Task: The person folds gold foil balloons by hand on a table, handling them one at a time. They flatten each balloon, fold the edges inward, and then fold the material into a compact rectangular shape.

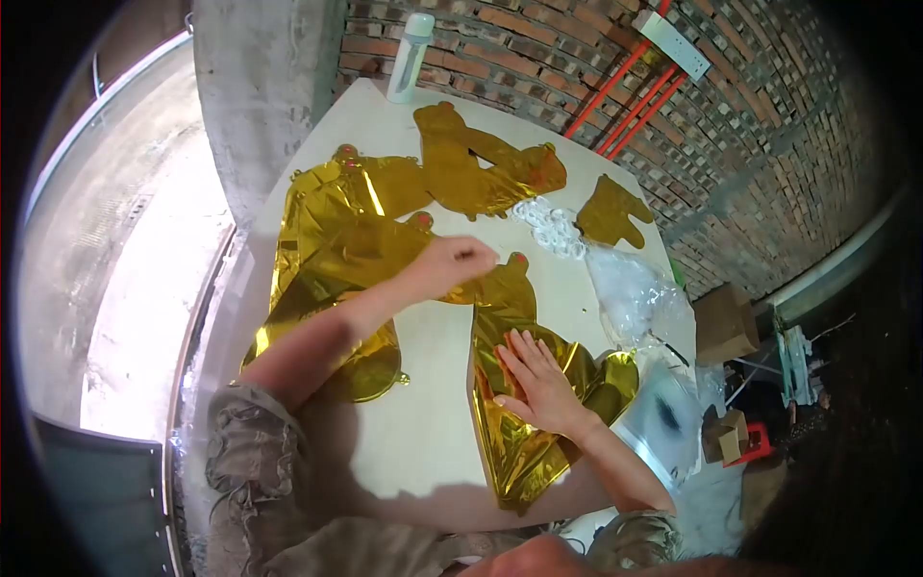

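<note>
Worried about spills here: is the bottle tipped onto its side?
No, the bottle stands upright on the table, near the brick wall.

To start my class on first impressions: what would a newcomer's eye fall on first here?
Probably the shiny gold foil spread across the pale table, with the right hand flat on its nearest piece and the left hand near the table's middle. Next, perhaps, the red pipes on the brick wall behind.
</note>
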The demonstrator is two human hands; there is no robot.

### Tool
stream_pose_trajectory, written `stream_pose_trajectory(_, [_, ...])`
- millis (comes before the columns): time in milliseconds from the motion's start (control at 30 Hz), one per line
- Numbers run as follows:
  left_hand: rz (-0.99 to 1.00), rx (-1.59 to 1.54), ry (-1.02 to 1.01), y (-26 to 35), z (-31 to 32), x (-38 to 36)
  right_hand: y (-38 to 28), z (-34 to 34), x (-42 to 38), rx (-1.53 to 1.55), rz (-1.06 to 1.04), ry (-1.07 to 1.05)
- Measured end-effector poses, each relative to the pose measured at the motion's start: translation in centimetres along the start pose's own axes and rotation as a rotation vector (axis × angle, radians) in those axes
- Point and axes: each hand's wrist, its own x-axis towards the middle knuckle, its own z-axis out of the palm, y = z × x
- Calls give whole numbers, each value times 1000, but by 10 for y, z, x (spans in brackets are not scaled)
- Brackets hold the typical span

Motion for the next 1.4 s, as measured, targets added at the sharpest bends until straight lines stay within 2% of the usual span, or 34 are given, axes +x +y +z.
stream_pose_trajectory(33, [-153, -329, 98, 1, -7, 7, 0, -1, -1, 14, -6, 11])
stream_pose_trajectory(67, [-220, -449, 179, 11, -15, 11, -2, -5, -1, 17, -12, 20])
stream_pose_trajectory(167, [-189, -600, 260, 17, -41, 18, -9, -22, 18, -14, -36, 22])
stream_pose_trajectory(267, [-165, -611, 301, 27, -52, 21, -24, -26, 64, 55, -91, 65])
stream_pose_trajectory(367, [-146, -642, 316, 36, -56, 26, -40, 2, 119, 26, -184, 197])
stream_pose_trajectory(433, [-136, -651, 321, 45, -59, 29, -25, 27, 143, 2, -169, 163])
stream_pose_trajectory(500, [-137, -575, 313, 62, -72, 31, -20, 25, 165, -29, -168, 136])
stream_pose_trajectory(567, [-89, -483, 245, 81, -110, 38, -10, 22, 167, 41, -140, -3])
stream_pose_trajectory(633, [-126, -377, 404, 107, -148, 39, -8, 23, 167, 63, -154, -10])
stream_pose_trajectory(700, [-198, -106, 586, 151, -162, 21, -10, 21, 167, 56, -133, -11])
stream_pose_trajectory(733, [-202, -106, 593, 151, -168, 11, -10, 22, 167, 64, -135, -12])
stream_pose_trajectory(800, [-520, 857, 150, 151, -180, -6, -11, 21, 166, 62, -132, -22])
stream_pose_trajectory(867, [-433, 1220, -262, 112, -166, -33, -13, 17, 168, 64, -131, -23])
stream_pose_trajectory(933, [-291, 1091, -262, 78, -148, -69, -19, 10, 165, 60, -108, -9])
stream_pose_trajectory(967, [-286, 1093, -273, 61, -139, -80, -19, 8, 158, 63, -98, -3])
stream_pose_trajectory(1033, [-211, 1223, 178, 35, -127, -91, -17, 3, 144, 101, -91, 205])
stream_pose_trajectory(1067, [-204, 1217, 163, 33, -124, -92, -17, -4, 130, 101, -75, 206])
stream_pose_trajectory(1133, [-405, 1082, 317, 30, -117, -89, -18, -23, 89, 65, -102, 148])
stream_pose_trajectory(1200, [-371, 1167, 378, 37, -107, -88, -19, -35, 39, 39, -84, 97])
stream_pose_trajectory(1333, [-149, 1277, 474, -10, -127, -88, -27, -41, -49, -48, -44, -3])
stream_pose_trajectory(1367, [-144, 1265, 462, -8, -127, -85, -29, -37, -61, -50, -28, -8])
stream_pose_trajectory(1400, [-214, 1055, 517, 4, -129, -82, -32, -32, -71, -57, -34, -12])
